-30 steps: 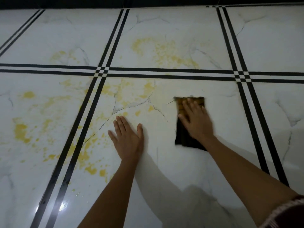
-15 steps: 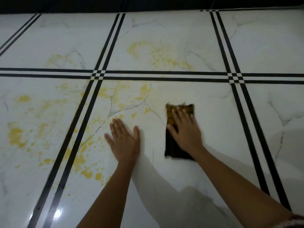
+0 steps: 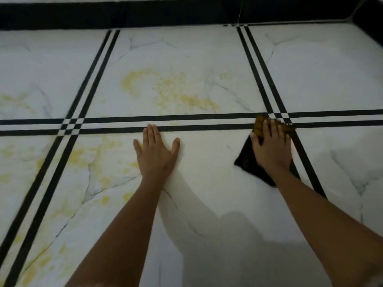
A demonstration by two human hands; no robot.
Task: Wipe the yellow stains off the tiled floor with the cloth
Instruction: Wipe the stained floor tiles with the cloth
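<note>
Our right grip [image 3: 271, 149] lies flat, fingers straight, pressing the cloth [image 3: 247, 162] onto the black lines at right-centre, left grip [image 3: 156, 151] splayed on the floor [image 3: 207, 193]; we risk smearing the yellow stains [image 3: 170, 90], since the cloth's front edge looks loaded.

ahead: floor [image 3: 331, 79] is seen open up to the dark skirting [image 3: 145, 15] | middle: bare tile is seen between left hand [image 3: 156, 151] and right hand [image 3: 271, 148], both laid flat | right: tile is covered by the cloth [image 3: 247, 162] under the right hand
</note>
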